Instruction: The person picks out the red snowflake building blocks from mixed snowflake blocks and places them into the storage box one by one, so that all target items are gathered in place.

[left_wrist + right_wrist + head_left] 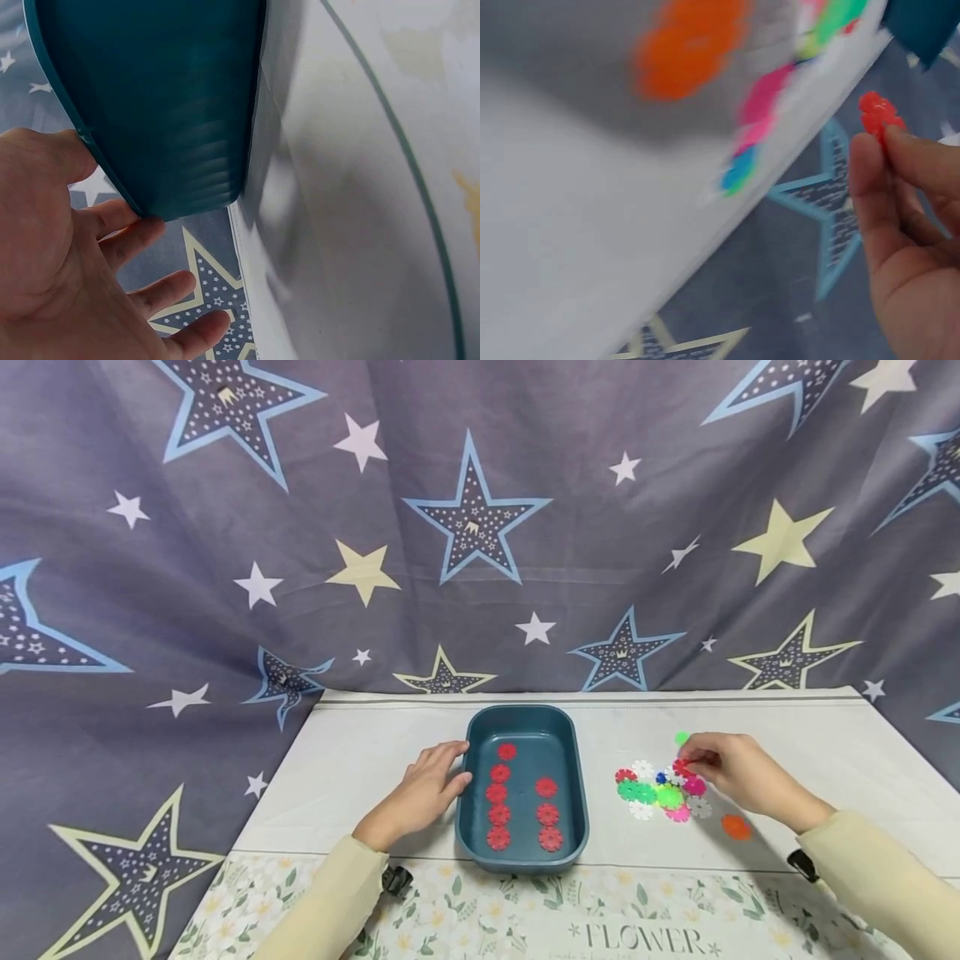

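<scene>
A dark teal tray [522,855] stands on the table with red flower-shaped discs [498,793] in it, several in a left column and three in a right one. My left hand [416,793] holds its left rim, the thumb [71,156] over the edge and the other fingers spread along the outside. To the right of the tray, my right hand [738,774] pinches a red flower disc [877,116] between thumb and forefinger, at the pile of mixed discs [667,796]. That pile has white, green, pink, blue and red pieces.
An orange disc [736,827] lies apart, in front of the pile. Behind my right hand a green disc [682,737] is partly visible. A white cloth with a floral front strip [637,902] covers the table. A star-patterned curtain [480,635] hangs along the back.
</scene>
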The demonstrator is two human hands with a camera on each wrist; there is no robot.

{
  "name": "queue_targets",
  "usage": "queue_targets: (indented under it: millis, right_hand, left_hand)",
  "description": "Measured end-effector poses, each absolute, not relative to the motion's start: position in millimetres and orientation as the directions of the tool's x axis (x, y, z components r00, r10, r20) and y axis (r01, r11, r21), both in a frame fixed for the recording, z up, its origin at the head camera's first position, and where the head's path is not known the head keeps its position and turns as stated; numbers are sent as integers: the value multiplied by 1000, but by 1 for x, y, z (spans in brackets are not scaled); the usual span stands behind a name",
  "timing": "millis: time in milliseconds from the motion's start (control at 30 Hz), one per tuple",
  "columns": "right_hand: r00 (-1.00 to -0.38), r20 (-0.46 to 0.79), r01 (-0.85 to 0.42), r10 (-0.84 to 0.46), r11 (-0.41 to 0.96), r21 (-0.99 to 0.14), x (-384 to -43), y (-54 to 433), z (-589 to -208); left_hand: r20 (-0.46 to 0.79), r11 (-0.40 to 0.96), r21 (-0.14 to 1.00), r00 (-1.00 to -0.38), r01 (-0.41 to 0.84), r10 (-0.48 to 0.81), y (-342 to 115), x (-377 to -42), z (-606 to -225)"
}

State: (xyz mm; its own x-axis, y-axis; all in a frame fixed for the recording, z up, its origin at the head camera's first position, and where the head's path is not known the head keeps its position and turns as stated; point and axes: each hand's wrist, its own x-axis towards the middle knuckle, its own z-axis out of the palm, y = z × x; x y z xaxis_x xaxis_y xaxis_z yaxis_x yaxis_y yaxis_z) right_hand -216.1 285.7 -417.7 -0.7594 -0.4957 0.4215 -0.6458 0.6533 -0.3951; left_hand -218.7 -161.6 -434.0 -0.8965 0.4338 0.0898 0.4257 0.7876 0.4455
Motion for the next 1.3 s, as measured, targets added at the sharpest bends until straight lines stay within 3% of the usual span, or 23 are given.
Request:
queue_targets:
  millis: [267,600,767,1300]
  right_hand:
    - [-644,441,-765,-625,508,-397,-238,220,-386]
    - [-604,272,-759,-749,437,-483,-275,144,-381]
    - [-609,201,-743,-768,462,-485,-280,119,-396]
    - [-689,113,-708,-716,632,-315,-284,97,-416]
  left_hand:
    - [83,787,461,-903,410,422,-162,-219,-434]
    - [91,782,450,-893,432,441,-160,-221,-439]
    - [92,782,445,-891,436,445,-159,-221,-437]
    - [82,794,437,-897,423,433,-162,-220,-432]
